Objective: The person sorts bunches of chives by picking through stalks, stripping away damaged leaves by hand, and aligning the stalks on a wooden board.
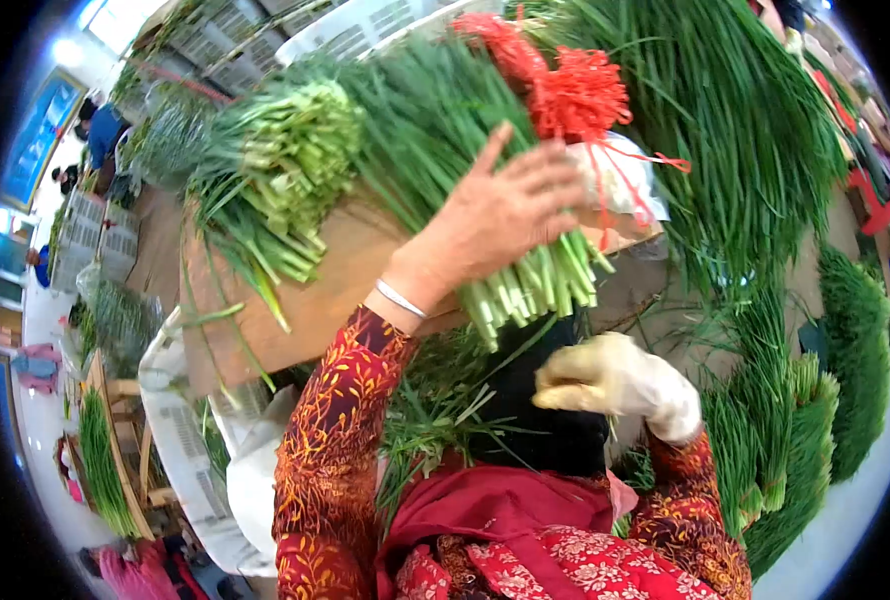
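Observation:
My bare left hand (510, 210) lies with its fingers spread on top of a bundle of long green stalks (440, 130), whose pale cut ends point down toward me on the brown board (355, 240). A band circles that wrist. Lower right, my right hand (605, 380) wears a pale glove and is held above my dark lap, its fingers curled together and blurred; what they hold, if anything, is hidden. Red ties (580, 95) lie just beyond the bundle, beside a white bag (620, 180). Left of the bundle is a pile of stalks with pale ends (300, 160).
A large heap of long green leaves (715, 120) fills the upper right. More bundles (790, 450) stand at the lower right. Loose leaves (430, 410) lie below the board. Crates (90, 240) stand at the left, and other people (105, 130) are in the background.

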`<act>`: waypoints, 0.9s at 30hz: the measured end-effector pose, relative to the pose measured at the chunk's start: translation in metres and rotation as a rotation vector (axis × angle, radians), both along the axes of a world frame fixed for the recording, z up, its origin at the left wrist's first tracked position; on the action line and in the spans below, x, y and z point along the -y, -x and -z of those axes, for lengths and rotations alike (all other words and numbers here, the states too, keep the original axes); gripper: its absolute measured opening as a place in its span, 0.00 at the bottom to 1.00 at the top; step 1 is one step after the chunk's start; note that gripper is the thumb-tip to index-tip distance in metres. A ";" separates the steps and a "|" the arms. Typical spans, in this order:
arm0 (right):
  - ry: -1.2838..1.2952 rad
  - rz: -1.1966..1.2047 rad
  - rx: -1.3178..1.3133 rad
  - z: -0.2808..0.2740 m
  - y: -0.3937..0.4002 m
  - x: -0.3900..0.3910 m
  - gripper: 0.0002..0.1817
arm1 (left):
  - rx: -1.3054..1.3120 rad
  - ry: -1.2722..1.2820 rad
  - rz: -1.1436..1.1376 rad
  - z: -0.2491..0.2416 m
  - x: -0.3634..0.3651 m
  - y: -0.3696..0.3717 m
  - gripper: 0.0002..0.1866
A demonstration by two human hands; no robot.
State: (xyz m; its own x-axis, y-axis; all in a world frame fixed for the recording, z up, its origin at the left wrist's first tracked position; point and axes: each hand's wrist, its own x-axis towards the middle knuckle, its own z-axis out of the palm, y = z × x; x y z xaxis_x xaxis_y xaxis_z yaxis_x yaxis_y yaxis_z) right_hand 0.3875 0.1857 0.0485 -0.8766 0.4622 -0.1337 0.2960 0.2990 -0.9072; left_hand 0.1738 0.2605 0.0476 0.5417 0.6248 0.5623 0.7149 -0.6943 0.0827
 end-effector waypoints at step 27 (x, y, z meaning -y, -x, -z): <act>-1.066 0.237 0.159 -0.039 0.169 0.014 0.21 | 0.103 0.815 -0.157 0.084 0.279 0.083 0.16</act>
